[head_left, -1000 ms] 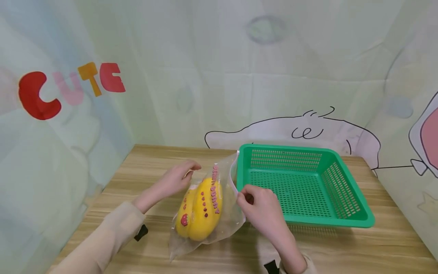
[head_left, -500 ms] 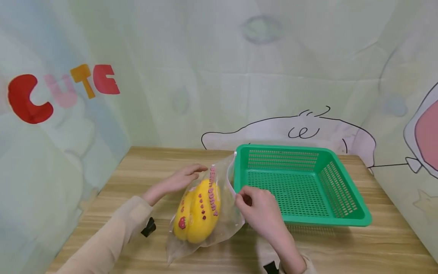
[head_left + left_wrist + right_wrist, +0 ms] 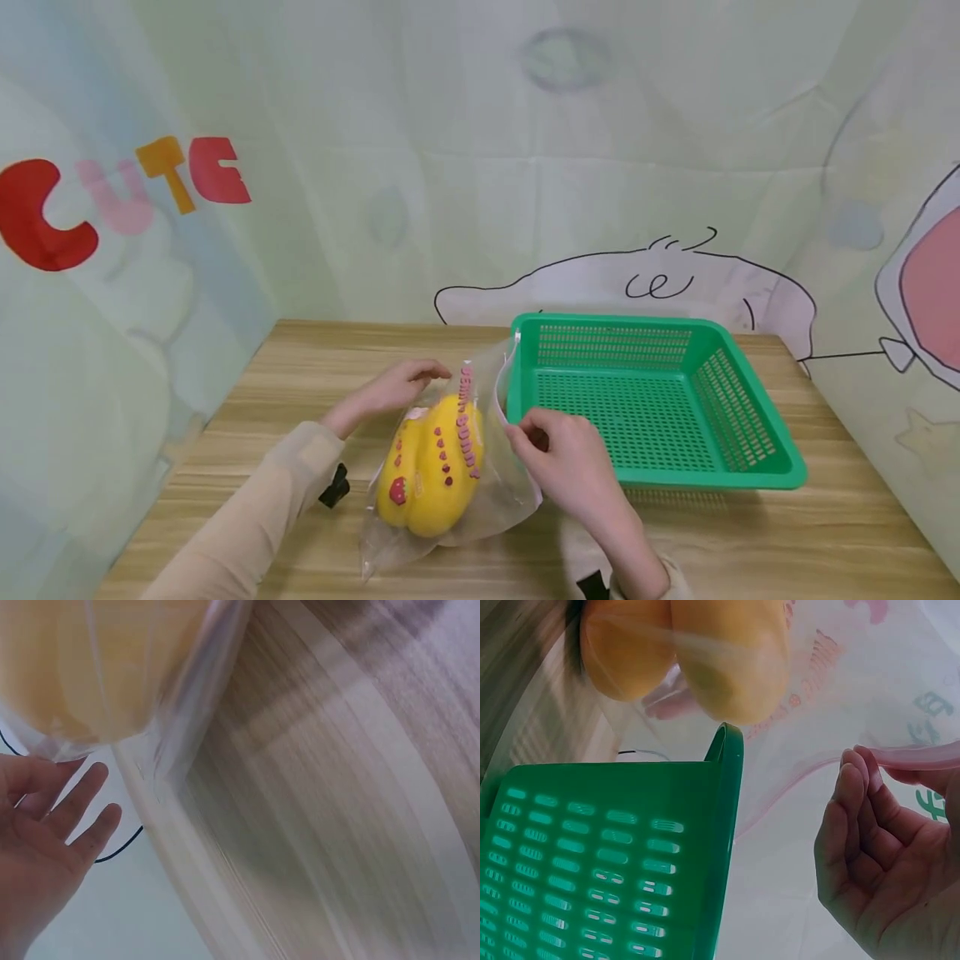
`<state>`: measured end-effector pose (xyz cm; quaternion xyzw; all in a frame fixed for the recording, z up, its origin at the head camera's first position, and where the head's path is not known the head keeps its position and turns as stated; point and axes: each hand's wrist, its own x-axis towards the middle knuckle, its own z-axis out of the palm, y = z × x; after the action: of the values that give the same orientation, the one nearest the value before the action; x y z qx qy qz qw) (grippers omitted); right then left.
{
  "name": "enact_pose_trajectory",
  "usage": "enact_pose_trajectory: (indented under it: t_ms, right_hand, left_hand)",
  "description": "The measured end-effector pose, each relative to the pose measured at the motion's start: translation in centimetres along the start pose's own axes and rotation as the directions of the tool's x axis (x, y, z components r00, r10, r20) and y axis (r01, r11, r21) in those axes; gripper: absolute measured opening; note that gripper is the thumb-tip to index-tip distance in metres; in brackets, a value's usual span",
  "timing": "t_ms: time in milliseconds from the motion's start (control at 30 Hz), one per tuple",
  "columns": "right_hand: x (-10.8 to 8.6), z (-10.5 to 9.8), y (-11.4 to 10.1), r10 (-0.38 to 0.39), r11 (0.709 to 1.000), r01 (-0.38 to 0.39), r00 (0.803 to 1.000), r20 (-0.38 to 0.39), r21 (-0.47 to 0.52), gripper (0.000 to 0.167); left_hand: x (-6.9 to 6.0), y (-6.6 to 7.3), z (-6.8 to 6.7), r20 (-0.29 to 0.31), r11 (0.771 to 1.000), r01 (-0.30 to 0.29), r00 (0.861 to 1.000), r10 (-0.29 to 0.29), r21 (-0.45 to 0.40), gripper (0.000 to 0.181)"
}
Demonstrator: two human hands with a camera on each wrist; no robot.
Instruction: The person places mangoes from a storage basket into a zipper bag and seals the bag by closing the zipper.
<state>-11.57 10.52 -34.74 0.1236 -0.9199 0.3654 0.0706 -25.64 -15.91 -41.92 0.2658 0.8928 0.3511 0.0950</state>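
A clear zip bag with pink lettering holds two smooth yellow fruits that look like mangoes. It lies on the wooden table, its pink-lined mouth facing right. My right hand pinches the zip strip along that mouth between thumb and fingers. At the bag's far left edge is my left hand, with relaxed, spread fingers. Its fingertips reach the plastic beside the fruits; whether they touch it is hard to tell.
A green slotted plastic basket stands just right of the bag, with nothing seen inside it. The bag's mouth meets the basket's left rim. Wood-patterned tabletop lies around them, and a printed cloth hangs behind.
My left hand has moved slightly right along the bag's far edge. The right hand keeps its pinch on the zip strip. The whole scene has shifted a little left in view.
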Motion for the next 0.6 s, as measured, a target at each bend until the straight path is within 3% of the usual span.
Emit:
enact_pose_trajectory:
  t_ms: [267, 600]
  right_hand:
    - [0.0, 0.0, 0.0, -0.020, 1.000, 0.020, 1.000, -0.010, -0.015, 0.023]
    - [-0.1, -0.1, 0.2, -0.041, 0.999, 0.040, 0.999, -0.016, -0.030, 0.023]
  left_hand:
    - [0.4, -0.9, 0.3, 0.062, 1.000, 0.018, 0.998, -0.017, -0.003, 0.034]
    - [0.7, -1.7, 0.2, 0.085, 1.000, 0.015, 0.996, -0.017, 0.019, 0.032]
